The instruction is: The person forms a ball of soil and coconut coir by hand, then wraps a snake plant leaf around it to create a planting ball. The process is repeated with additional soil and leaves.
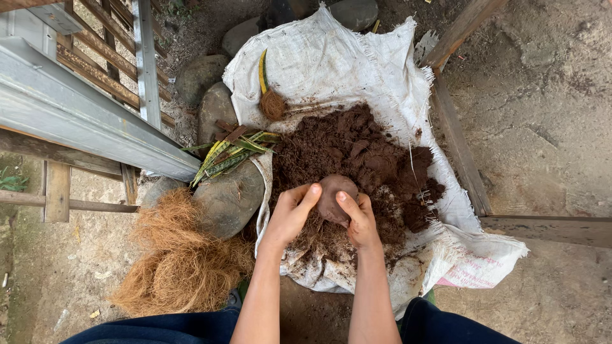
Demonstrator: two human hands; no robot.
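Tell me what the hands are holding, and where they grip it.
Both hands, left hand and right hand, cup a round soil ball, fingers pressed on its opposite sides.

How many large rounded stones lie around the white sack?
5 show: one at the top edge, one beside it, two along the sack's upper left, one beside the fibre heap. The sack may hide more.

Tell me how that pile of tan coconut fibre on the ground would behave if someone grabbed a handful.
The fibre pile looks loose and wiry, so it would probably feel light for its bulk and springy. Its strands are tangled, so a handful would likely drag neighbours along rather than come away cleanly. It seems unlikely to roll or slip; stray strands at the edges suggest it sheds.
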